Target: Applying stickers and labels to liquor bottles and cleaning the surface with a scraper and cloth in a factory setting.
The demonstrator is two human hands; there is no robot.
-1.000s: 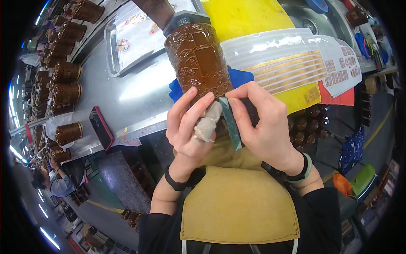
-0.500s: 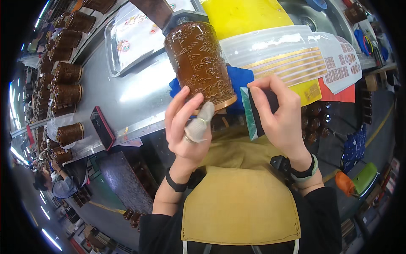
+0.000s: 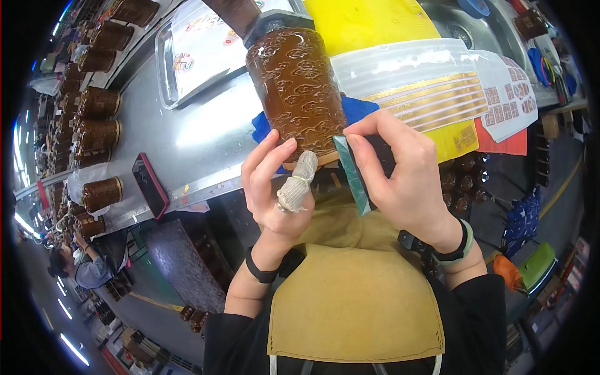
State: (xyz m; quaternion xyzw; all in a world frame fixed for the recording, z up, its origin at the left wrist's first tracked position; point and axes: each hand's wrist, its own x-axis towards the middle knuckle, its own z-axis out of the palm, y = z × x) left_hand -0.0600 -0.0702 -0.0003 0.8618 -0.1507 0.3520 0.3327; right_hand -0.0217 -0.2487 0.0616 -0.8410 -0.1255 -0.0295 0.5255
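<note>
A brown glazed jar (image 3: 297,81) with a raised cloud-like pattern lies on its side over a blue cloth (image 3: 359,111), its base toward me. My left hand (image 3: 278,187) holds the jar at its base end, fingers against its left side. A knitted cover (image 3: 297,182) wraps the left thumb, which lies by the base rim. Pinched between thumb and fingers of my right hand (image 3: 400,178) is a thin green-and-black flat piece (image 3: 354,178). Its upper tip is at the jar's lower right edge; whether it touches I cannot tell.
A dark clamp-like holder (image 3: 275,25) meets the jar's far end. To the right lie gold strips on a clear sheet (image 3: 431,94), printed labels (image 3: 509,94) and a yellow sheet (image 3: 369,25). Left are a metal tray (image 3: 169,78), a phone (image 3: 150,185) and rows of brown jars (image 3: 100,134).
My right hand has moved left with the green-and-black piece, bringing it to the jar's base end. The jar has turned a little, showing another part of its pattern.
</note>
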